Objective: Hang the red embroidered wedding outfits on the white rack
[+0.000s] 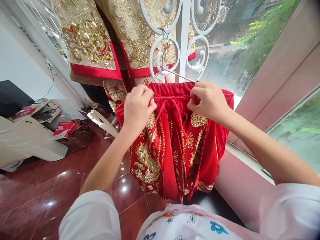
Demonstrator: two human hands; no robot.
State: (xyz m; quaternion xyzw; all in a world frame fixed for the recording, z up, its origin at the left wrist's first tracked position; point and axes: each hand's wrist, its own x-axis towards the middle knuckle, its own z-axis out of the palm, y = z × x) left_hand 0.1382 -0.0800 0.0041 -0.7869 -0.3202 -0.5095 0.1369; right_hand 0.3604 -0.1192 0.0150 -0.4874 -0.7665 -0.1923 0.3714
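A red skirt (167, 170) with gold dragon embroidery hangs in front of me from a thin hanger (182, 76). My left hand (140, 108) is closed at the left of its gathered waistband (172, 88). Level with it, my right hand (208, 100) is closed at the right of the waistband. A red drawstring (172, 97) stretches between both hands, with loose ends dangling down the front. Whether the fingers pinch the cord, the cloth or both is hidden. The hanger's metal hook loops over a white scrollwork rack (182, 40).
Behind hang cream jackets (87, 43) with gold beading and red hems. A pale wooden hanger (102, 121) sticks out left of the skirt. A brown bag (77, 136) rests on the red tiled floor (67, 180). The window (235, 50) is at the right.
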